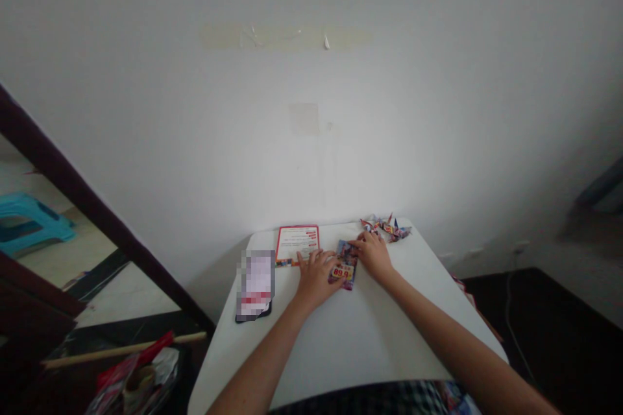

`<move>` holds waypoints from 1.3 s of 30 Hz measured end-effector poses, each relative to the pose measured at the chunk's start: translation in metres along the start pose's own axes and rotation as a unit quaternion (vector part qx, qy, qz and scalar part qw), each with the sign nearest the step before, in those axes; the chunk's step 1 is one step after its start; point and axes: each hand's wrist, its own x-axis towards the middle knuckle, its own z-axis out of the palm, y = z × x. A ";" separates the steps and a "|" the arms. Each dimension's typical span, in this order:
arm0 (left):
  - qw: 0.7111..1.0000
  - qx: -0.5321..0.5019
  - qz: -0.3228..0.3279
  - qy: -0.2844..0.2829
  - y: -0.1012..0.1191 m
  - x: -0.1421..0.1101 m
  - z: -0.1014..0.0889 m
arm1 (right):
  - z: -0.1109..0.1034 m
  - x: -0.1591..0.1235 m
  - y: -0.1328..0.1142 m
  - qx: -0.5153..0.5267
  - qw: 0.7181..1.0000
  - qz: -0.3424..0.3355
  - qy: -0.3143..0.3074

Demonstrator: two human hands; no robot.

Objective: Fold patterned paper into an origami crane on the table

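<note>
A small colourful printed packet (346, 258) with a yellow label reading "89.9" lies on the white table. My left hand (316, 277) rests at its left side, thumb on the lower part and the other fingers spread toward a red-edged printed sheet (298, 241). At the packet's upper right corner, the fingertips of my right hand (374, 255) are closed on the edge. Just beyond that hand, crumpled torn wrappers (387, 228) lie near the wall.
A phone (256, 285) with a blurred screen lies at the table's left edge. The white table (341, 343) stands against a wall (413, 110). On the left are a dark-framed mirror (104, 188) showing a blue stool, and a bin with rubbish (146, 376).
</note>
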 end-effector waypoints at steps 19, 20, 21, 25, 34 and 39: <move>0.998 0.046 0.011 -0.044 -0.017 0.007 0.009 | 0.005 0.007 0.000 0.029 0.999 -0.032 0.009; 0.997 0.050 0.012 -0.049 -0.018 0.008 0.009 | 0.005 0.007 0.000 0.031 0.999 -0.031 0.008; 0.997 0.051 0.012 -0.052 -0.018 0.008 0.008 | 0.005 0.007 0.000 0.031 0.999 -0.029 0.006; 0.998 0.041 0.011 -0.054 -0.018 0.012 0.003 | 0.005 0.008 0.000 0.030 0.999 -0.029 -0.007; 0.996 0.042 0.032 -0.069 -0.023 0.019 -0.002 | 0.008 0.007 -0.001 0.017 1.000 -0.026 -0.005; 0.995 0.039 0.043 -0.075 -0.026 0.025 -0.003 | 0.007 0.003 -0.002 0.027 0.999 -0.022 0.007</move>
